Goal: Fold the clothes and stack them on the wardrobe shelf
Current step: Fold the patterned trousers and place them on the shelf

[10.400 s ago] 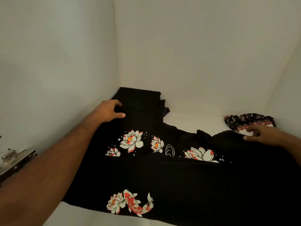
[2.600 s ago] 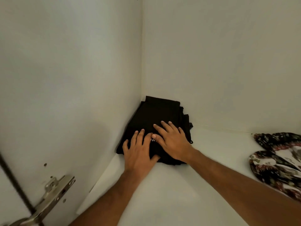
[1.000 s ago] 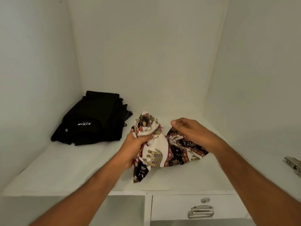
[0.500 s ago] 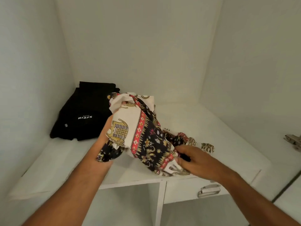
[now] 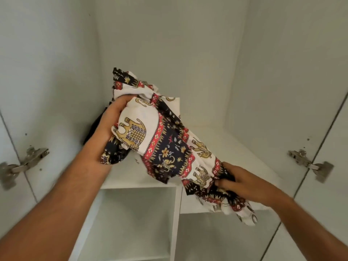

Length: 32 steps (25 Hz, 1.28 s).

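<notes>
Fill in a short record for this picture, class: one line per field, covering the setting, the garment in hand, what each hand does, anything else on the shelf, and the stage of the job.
setting: white wardrobe shelf, doors open, door hinges at both sides
garment: elephant-print cloth, bunched, lifted off the shelf
left hand: grips the cloth's upper end
right hand: grips its lower end
also on shelf: black garment, mostly hidden behind the left hand
stage: printed cloth not yet folded

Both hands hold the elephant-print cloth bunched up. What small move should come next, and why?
Probably pull the hands apart to shake the cloth open. It hangs crumpled between the left hand and right hand, above the shelf, too bunched to fold.
</notes>
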Available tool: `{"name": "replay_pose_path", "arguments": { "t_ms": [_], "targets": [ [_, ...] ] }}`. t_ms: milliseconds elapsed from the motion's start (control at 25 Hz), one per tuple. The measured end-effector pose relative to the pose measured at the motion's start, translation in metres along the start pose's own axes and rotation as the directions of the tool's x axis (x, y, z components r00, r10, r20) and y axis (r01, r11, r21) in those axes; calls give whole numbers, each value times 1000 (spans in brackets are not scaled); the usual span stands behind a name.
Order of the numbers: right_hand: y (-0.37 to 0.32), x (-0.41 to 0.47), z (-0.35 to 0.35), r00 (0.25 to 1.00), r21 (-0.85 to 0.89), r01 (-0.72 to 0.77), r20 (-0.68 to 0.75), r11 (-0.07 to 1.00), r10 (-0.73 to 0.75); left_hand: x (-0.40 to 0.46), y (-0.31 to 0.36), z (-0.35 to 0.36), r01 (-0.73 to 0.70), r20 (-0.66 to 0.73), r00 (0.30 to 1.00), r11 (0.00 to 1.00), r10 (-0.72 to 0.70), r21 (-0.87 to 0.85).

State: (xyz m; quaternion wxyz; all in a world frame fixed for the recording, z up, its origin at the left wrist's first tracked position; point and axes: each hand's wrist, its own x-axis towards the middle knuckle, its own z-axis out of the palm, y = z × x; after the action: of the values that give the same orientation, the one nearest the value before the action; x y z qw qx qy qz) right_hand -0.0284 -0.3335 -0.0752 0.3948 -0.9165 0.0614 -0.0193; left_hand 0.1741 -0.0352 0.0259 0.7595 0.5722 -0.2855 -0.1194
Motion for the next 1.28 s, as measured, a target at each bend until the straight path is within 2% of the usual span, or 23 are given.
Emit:
{"name": "replay_pose_path", "arguments": {
  "t_ms": [40,80,120,160,240,280,320,360,400,440,520,560,640,760,840,920,1000,1080,1120,1200,1280],
  "targets": [
    [-3,-23,-5,998,214,-44,41,976,36,-9,3,8,8,-65,998,1000,-9,-15],
    [-8,-38,-9,994,371,-91,89,924,62,-22,2,14,24,-170,985,998,-13,64],
    [-12,-54,-13,992,471,-111,110,875,67,-33,-2,24,46,-237,971,976,6,214],
    [-18,-60,-17,994,473,-99,78,876,71,-47,-10,30,90,-269,963,920,18,381],
    [-39,-71,-17,997,466,-72,1,882,81,-80,-28,44,162,-152,985,749,-83,642],
    [-50,-75,-15,996,549,-66,-10,833,85,-95,-38,49,163,-70,982,603,-175,781],
    [-62,-75,-11,995,663,-61,-17,746,97,-108,-41,55,93,5,981,484,-196,870],
    [-76,-76,-5,991,746,-56,-40,664,129,-121,-38,62,13,62,987,464,-146,886],
    [-86,-83,1,994,821,-30,-34,570,101,-134,-32,71,-79,142,987,525,-81,848],
    [-96,-92,10,996,878,-22,-20,479,82,-147,-24,80,-174,247,969,634,-28,754],
    [-110,-99,26,996,922,-76,56,380,62,-171,-13,92,-279,428,904,762,3,584],
    [-117,-99,35,992,927,-121,102,354,73,-182,-8,95,-300,482,876,784,1,544],
    [-130,-99,47,983,933,-171,139,316,121,-194,-9,93,-351,523,852,765,22,540],
    [-149,-103,61,984,906,-160,116,392,134,-199,-14,77,-364,367,919,675,147,641],
    [-155,-111,63,992,807,-122,85,577,91,-193,-9,65,-347,264,938,648,225,678],
    [-165,-119,68,999,578,-52,16,814,52,-187,2,56,-355,271,935,632,230,689],
    [-172,-128,71,991,290,56,-129,955,-19,-181,12,55,-382,335,922,599,194,704],
    [-175,-133,70,971,3,97,-222,995,-94,-178,23,57,-436,442,887,560,135,705],
    [-174,-135,69,971,-45,114,-205,992,-121,-177,30,58,-463,505,859,548,84,697],
    [-171,-138,71,980,-26,160,-117,987,-162,-176,44,61,-507,635,771,560,-46,656],
    [-168,-139,74,981,19,192,-44,981,-191,-174,57,66,-541,701,704,554,-115,633]
  ]
}}
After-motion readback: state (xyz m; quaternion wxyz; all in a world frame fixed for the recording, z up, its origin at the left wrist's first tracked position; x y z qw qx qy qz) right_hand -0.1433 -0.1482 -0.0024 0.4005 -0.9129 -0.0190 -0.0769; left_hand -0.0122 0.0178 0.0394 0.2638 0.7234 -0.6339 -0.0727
